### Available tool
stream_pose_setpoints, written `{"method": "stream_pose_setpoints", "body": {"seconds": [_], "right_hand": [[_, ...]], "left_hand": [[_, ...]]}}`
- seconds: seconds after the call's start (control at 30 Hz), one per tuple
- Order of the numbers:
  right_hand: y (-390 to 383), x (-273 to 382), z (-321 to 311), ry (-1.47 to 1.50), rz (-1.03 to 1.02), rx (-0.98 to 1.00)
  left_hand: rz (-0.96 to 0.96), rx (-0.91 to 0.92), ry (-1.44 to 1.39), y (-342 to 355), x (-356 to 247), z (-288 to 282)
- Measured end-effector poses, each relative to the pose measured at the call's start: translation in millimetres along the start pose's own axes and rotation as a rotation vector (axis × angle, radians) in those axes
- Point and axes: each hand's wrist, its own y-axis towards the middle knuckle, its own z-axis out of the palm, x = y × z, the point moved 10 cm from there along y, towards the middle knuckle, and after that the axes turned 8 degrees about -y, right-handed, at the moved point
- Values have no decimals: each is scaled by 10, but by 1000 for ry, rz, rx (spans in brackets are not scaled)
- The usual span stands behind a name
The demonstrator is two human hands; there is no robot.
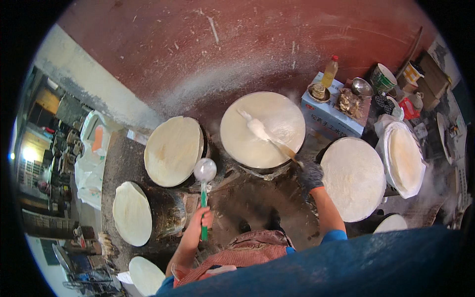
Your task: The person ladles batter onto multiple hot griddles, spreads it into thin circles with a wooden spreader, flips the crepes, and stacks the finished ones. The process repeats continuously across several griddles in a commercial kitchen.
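Observation:
My left hand (203, 218) is closed around the green handle of a ladle (205, 171) with a pale round bowl, held upright in view. My right hand (309, 173), in a dark glove, grips a wooden spreader (279, 146) whose batter-coated end lies on the wet white batter of the centre griddle (237, 138). Left of it a griddle carries a thin pale crepe (170, 148) with a folded edge. Right of it another round griddle is covered in white batter (352, 183). A further crepe (131, 213) lies on the lower left griddle.
A blue box (324, 121) holds a bottle (329, 72), bowls and scraps against a red wall. A lined basket (405, 153) with flatbreads stands at right. More griddles (146, 274) sit lower left and lower right. Plastic sacks (89, 173) and a cluttered room are at left.

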Motion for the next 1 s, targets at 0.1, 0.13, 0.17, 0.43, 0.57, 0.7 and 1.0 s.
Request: {"method": "stream_pose_setpoints", "body": {"seconds": [0.1, 0.13, 0.17, 0.43, 0.57, 0.7, 1.0], "right_hand": [[-287, -419, 188, -85, 355, 123], [-334, -405, 255, -68, 298, 135], [-374, -415, 296, -60, 252, 124], [-955, -382, 540, -67, 369, 15], [-1148, 207, 580, -84, 216, 18], [-1447, 552, 129, 250, 62, -401], [-1691, 905, -114, 4, 29, -480]], "left_hand": [[40, -86, 13, 336, -281, 271], [31, -45, 46, 439, -344, 463], [69, -47, 50, 533, -414, 615], [359, -43, 198, 1200, -510, 1495], [202, -63, 225, 1429, -138, 1849], [-3, 145, -147, 708, 29, 1647], [-96, 272, -63, -51, 328, 839]]}}
